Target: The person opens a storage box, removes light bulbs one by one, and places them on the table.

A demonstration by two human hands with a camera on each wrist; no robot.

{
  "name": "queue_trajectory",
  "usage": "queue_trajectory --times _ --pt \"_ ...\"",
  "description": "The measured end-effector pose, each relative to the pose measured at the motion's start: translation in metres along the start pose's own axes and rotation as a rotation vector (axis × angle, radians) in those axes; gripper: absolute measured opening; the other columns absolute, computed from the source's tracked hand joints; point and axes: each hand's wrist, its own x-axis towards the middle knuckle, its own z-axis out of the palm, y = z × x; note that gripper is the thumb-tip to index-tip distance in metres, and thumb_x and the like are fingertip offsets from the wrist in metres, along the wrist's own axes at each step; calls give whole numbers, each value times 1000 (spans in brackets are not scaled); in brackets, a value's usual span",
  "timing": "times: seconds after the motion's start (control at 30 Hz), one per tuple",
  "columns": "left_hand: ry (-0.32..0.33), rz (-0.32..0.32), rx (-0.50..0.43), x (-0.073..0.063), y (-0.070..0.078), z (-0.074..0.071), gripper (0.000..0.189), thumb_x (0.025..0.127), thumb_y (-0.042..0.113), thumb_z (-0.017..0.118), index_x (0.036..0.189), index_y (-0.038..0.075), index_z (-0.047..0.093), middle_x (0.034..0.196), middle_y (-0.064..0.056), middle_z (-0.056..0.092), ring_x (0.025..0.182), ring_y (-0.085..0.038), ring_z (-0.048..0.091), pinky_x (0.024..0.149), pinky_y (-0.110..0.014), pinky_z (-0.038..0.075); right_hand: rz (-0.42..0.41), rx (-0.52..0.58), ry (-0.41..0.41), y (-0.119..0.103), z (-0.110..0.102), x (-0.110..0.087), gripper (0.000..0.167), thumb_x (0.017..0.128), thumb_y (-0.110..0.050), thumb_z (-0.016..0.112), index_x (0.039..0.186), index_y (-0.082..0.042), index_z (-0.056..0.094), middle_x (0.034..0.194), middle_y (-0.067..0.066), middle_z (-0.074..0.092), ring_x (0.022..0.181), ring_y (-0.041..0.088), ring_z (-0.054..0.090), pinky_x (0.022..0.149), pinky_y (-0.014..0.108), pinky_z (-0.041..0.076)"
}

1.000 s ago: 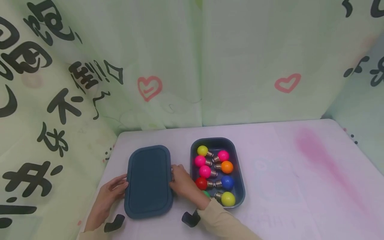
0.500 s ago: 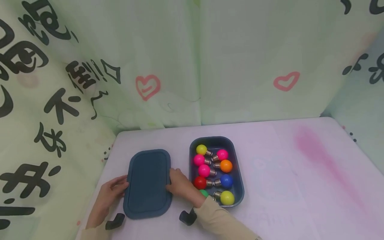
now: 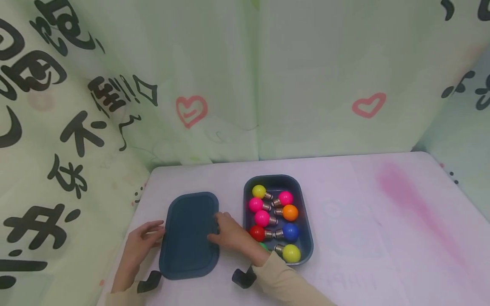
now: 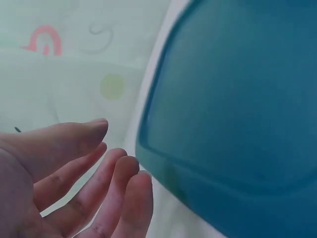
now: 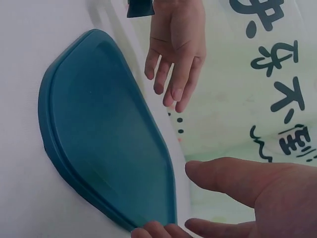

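A dark blue rectangular lid with rounded corners lies flat on the table; in the wrist views the lid looks teal. My left hand is beside its left edge, fingers loosely bent and holding nothing. Over the lid's right edge is my right hand. In the right wrist view, the right thumb stands well apart from the fingers, whose tips are near the lid's edge; contact is unclear. To the right sits an uncovered dark blue box with several coloured light bulbs, including a blue bulb. My right forearm partly hides a green bulb.
The white table extends to the right of the box, with a pink smear on its surface. A pale green curtain with hearts and black characters hangs behind and at the sides. A black wrist camera sits on my right wrist.
The lid's far end has come down and the lid now lies flatter. My right fingers have loosened at its right edge. My left hand has barely moved.
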Motion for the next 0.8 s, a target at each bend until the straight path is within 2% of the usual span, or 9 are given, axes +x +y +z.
queue_trajectory --times 0.13,0.3,0.43,0.6,0.8 --pt "-18 22 -24 -3 7 4 47 94 25 69 132 -1 59 121 -22 65 88 -1 67 75 -24 58 -29 17 3 -3 -7 -4 61 88 -16 74 139 2 46 125 18 55 114 32 60 87 42 58" --pt "-36 44 -46 -7 16 10 46 95 24 68 132 -2 58 122 -21 64 89 3 65 75 -24 58 -78 59 9 -3 -14 -10 57 89 -15 71 137 2 47 125 20 55 115 33 58 85 41 58" --pt "-32 55 -75 -11 26 17 43 95 20 69 130 -2 59 118 -19 66 88 1 66 75 -24 58 -118 76 15 -1 -20 -13 54 91 -15 70 136 4 47 127 22 54 114 34 58 85 41 58" --pt "-35 64 -114 -14 39 28 42 94 18 69 129 -2 60 115 -19 67 89 -4 67 75 -25 59 -108 87 31 -1 -28 -17 54 90 -17 71 136 1 49 127 19 55 114 32 59 86 41 58" --pt "-40 73 -150 -14 47 42 41 93 20 71 127 -1 61 115 -20 67 89 -9 67 74 -26 59 -89 91 54 -2 -39 -22 54 90 -17 72 136 0 50 126 17 57 112 30 60 84 40 59"
